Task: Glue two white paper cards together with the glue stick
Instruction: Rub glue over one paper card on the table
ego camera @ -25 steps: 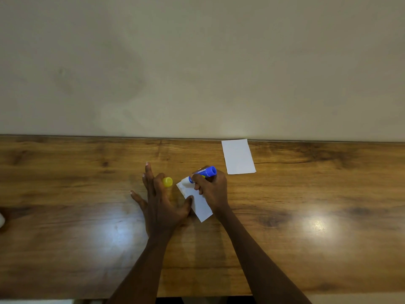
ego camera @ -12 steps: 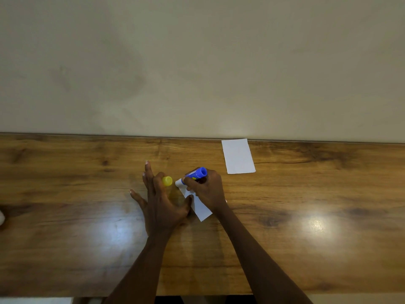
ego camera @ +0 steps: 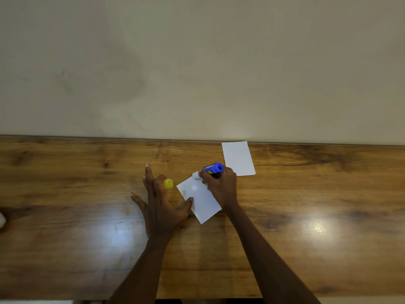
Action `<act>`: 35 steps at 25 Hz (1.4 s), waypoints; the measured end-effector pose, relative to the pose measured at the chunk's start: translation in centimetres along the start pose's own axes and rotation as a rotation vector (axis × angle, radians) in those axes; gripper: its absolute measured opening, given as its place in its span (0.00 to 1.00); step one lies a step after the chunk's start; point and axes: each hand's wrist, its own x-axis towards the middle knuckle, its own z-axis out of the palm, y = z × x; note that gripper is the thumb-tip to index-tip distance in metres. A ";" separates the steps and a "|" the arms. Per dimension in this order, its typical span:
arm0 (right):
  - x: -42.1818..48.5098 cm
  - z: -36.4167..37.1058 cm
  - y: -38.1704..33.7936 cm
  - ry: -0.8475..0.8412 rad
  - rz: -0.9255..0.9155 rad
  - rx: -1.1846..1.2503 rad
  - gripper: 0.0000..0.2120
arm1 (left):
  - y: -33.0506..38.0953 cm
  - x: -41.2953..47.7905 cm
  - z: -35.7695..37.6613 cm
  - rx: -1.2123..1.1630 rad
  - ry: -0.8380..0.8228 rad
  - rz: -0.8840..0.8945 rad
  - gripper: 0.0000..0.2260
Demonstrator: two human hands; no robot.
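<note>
A white paper card (ego camera: pixel 200 199) lies tilted on the wooden table (ego camera: pixel 306 249) in front of me. My right hand (ego camera: pixel 221 187) grips the blue glue stick (ego camera: pixel 212 168), its white tip down on the card's far corner. My left hand (ego camera: pixel 158 205) lies flat on the table with fingers spread, and its thumb presses the card's left edge. The yellow glue cap (ego camera: pixel 168 183) sits just beyond the left hand's fingers. A second white card (ego camera: pixel 238 158) lies by the wall, to the right of the glue stick.
A plain beige wall (ego camera: pixel 197 73) rises right behind the table's far edge. Something white (ego camera: pixel 1 219) shows at the left border of the view. The table's near edge runs along the bottom of the frame.
My right hand has shifted to the right with the glue stick, uncovering more of the near card. The left hand and the far card have stayed put.
</note>
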 end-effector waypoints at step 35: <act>-0.7 -2.4 0.5 0.092 0.051 0.001 0.07 | -0.2 0.0 0.1 0.078 -0.008 0.024 0.41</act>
